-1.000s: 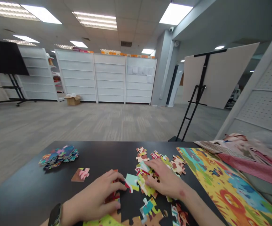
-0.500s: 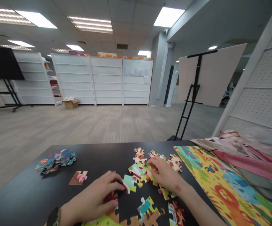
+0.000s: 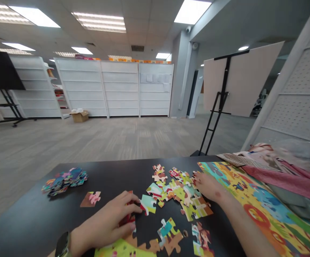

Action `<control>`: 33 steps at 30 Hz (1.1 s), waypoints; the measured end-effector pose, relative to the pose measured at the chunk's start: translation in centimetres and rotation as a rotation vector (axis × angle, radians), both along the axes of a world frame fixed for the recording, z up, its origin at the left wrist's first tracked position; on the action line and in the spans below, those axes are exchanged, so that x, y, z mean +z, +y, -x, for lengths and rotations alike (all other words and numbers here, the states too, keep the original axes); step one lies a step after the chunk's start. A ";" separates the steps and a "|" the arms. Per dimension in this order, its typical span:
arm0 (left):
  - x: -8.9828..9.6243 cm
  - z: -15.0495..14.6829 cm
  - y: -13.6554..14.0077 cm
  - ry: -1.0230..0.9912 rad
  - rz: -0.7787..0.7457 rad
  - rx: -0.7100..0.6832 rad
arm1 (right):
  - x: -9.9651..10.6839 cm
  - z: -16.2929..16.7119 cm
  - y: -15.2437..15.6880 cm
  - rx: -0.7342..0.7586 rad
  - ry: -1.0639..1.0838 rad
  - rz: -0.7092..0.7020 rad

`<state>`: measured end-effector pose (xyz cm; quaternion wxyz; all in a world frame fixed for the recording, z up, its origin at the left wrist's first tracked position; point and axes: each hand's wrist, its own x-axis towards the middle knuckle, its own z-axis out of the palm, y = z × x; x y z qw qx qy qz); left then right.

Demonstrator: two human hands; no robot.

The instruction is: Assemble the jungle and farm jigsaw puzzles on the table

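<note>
My left hand (image 3: 117,217), with a watch on its wrist, rests over red puzzle pieces of a partly joined jigsaw (image 3: 125,250) at the table's front. Its thumb and fingers are apart, fingertips beside a pale blue and green puzzle piece (image 3: 148,204). At the right side of the loose puzzle pile (image 3: 179,191), my right hand (image 3: 207,185) has its fingers stretched onto pieces there; the fingertips are partly hidden. Between the hands lie a joined piece cluster with teal (image 3: 169,233) and a piece group with a brown-haired figure (image 3: 202,237).
A heap of blue puzzle pieces (image 3: 65,181) lies at the table's back left, near a brown and pink piece (image 3: 90,199). On the right are a colourful animal picture sheet (image 3: 240,192) and pink cloth in plastic (image 3: 286,178). An easel board (image 3: 240,82) stands beyond the table.
My right hand has moved right, off the middle of the pile to its right edge, uncovering pieces there. My left hand stays in place. The view has shifted slightly.
</note>
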<state>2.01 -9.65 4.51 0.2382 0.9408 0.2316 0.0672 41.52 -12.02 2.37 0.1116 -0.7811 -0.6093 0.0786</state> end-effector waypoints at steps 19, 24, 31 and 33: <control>-0.4 0.0 0.1 -0.023 -0.015 -0.011 | 0.5 1.2 0.2 -0.009 0.328 -0.205; -0.1 0.0 0.0 -0.017 0.000 0.005 | 0.7 1.0 0.3 -0.059 0.556 -0.228; 0.0 -0.1 0.0 -0.014 0.008 0.006 | 2.0 2.7 -0.5 -0.012 0.965 -0.175; 0.0 -0.1 -0.1 -0.001 0.006 0.008 | 2.4 3.2 -0.7 0.022 1.061 -0.157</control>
